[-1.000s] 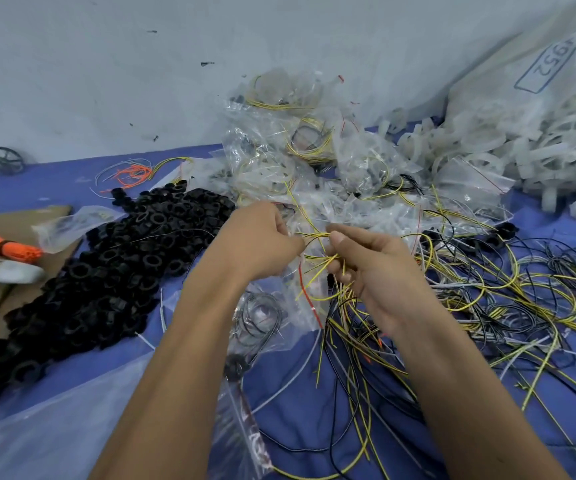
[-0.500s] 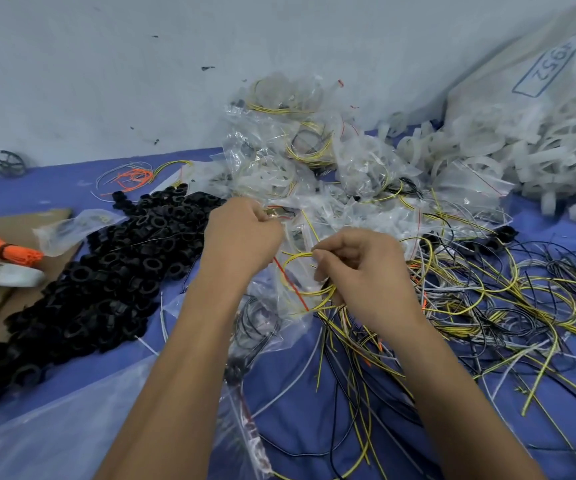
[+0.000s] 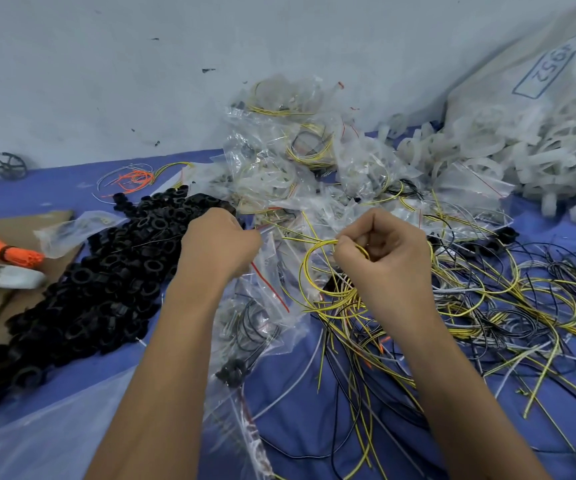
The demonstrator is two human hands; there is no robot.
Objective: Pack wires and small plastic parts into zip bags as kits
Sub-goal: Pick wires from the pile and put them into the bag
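Centrally, two bare forearms reach over a blue table cover (image 3: 314, 410) crowded with kit supplies. The right hand (image 3: 383, 251) pinches a coil of yellow wire (image 3: 309, 261) between thumb and curled fingers, holding the loop round and compact, likely so it can slide into a bag. The left hand (image 3: 219, 242) is closed around the upper edge of a clear zip bag (image 3: 265, 306) with a red seal line; it seems to hold the mouth ready, though the opening is hidden behind the knuckles. Loose yellow, black and white wires (image 3: 487, 306) sprawl to the right. Black plastic rings (image 3: 106, 271) are heaped to the left. Filled bags (image 3: 297, 161) pile up behind, beside white plastic parts (image 3: 539, 157).
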